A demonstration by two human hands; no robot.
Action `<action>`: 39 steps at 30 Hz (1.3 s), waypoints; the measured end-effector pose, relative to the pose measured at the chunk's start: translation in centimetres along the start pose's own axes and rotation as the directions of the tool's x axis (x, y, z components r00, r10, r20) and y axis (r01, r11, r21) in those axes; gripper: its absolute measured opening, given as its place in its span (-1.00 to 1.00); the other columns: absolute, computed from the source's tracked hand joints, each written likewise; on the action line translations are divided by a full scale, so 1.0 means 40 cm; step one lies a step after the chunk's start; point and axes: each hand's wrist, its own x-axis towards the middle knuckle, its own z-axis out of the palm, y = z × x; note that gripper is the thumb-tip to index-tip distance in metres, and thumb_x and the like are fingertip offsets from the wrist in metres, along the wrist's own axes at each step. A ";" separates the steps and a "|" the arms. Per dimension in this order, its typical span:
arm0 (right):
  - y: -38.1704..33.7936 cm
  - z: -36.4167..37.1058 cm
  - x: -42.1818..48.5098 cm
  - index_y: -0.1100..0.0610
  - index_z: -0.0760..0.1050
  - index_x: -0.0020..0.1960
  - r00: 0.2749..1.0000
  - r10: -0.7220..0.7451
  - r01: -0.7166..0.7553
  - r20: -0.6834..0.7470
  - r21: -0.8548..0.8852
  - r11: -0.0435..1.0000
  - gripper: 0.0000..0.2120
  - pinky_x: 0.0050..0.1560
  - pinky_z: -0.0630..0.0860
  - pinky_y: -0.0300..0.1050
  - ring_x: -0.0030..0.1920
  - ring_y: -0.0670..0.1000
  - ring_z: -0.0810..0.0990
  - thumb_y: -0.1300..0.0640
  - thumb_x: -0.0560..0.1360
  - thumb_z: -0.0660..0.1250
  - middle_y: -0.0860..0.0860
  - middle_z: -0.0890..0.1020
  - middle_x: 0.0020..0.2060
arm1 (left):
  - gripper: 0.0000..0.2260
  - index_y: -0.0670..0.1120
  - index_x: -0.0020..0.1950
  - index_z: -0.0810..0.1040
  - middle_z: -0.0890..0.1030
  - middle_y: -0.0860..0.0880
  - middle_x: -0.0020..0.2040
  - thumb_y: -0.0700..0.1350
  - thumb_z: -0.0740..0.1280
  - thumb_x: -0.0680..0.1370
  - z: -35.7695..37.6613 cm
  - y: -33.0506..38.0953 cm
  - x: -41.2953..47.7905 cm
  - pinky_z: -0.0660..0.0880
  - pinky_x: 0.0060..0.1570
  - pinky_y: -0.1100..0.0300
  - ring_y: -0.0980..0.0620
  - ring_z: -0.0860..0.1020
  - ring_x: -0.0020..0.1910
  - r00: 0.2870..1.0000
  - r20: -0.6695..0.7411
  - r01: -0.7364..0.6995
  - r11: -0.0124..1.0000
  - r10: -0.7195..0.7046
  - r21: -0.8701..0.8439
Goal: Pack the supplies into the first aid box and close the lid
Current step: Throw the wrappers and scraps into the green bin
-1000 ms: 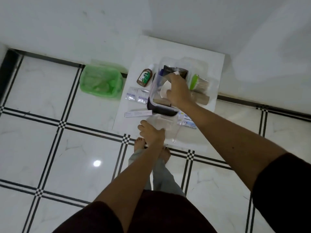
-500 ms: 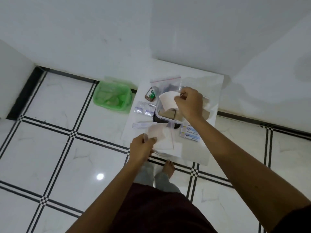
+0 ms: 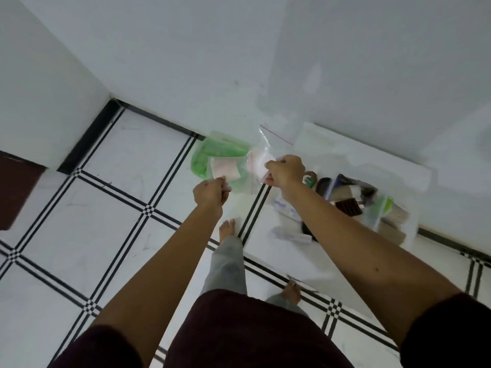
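Note:
My left hand (image 3: 211, 193) pinches the lower corner of a clear zip bag (image 3: 240, 179) that I hold up in the air; a pale flat pad (image 3: 225, 168) shows inside it. At the bag's other side, my right hand (image 3: 285, 171) grips a white bandage roll (image 3: 259, 162). Whether the roll is inside the bag I cannot tell. The open first aid box (image 3: 342, 191), clear with a dark base, stands on the low white table (image 3: 345, 155) to the right of both hands, with dark and brown items in it.
A green basket (image 3: 210, 152) sits on the floor behind the bag. On the table lie a brown bottle (image 3: 309, 179), small packets (image 3: 285, 208), a slim white carton (image 3: 292, 237) and bagged brown rolls (image 3: 393, 216). My bare feet (image 3: 227, 227) stand by the table's edge.
Both hands rose and swung left, away from the box. The right hand carried the white roll to the clear bag in the left hand. The view turned left too.

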 end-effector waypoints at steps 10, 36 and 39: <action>0.071 0.503 0.380 0.32 0.51 -0.01 0.929 0.369 -0.370 -0.033 -0.103 0.923 -0.85 -0.42 0.63 -0.02 -0.47 0.08 0.57 0.35 0.42 0.33 0.20 0.61 -0.14 | -0.90 -0.19 0.00 0.42 0.52 -0.11 -0.23 -0.32 0.18 0.53 0.012 0.152 0.642 0.54 -0.48 0.32 0.00 0.54 -0.32 0.998 -0.060 0.047 0.972 -0.034 0.230; 0.088 0.436 0.389 0.25 0.48 0.20 0.979 -0.172 0.136 -0.106 -0.285 0.949 -0.72 0.14 0.49 0.01 0.13 0.13 0.54 0.20 0.51 0.24 0.16 0.59 0.12 | -0.74 -0.23 0.21 0.52 0.57 -0.20 0.20 -0.19 0.24 0.55 0.199 0.107 0.632 0.45 0.16 0.04 -0.15 0.54 0.15 0.642 0.664 -0.745 0.108 0.384 0.658; 0.044 0.269 0.243 0.24 0.50 0.16 0.952 -0.284 0.239 -0.110 -0.309 0.920 -0.76 0.17 0.48 0.04 0.13 0.12 0.54 0.21 0.52 0.23 0.14 0.59 0.10 | -0.74 -0.22 0.22 0.51 0.56 -0.19 0.21 -0.19 0.22 0.56 0.212 0.114 0.400 0.45 0.12 0.04 -0.15 0.53 0.15 0.530 0.741 -0.817 0.013 0.412 0.577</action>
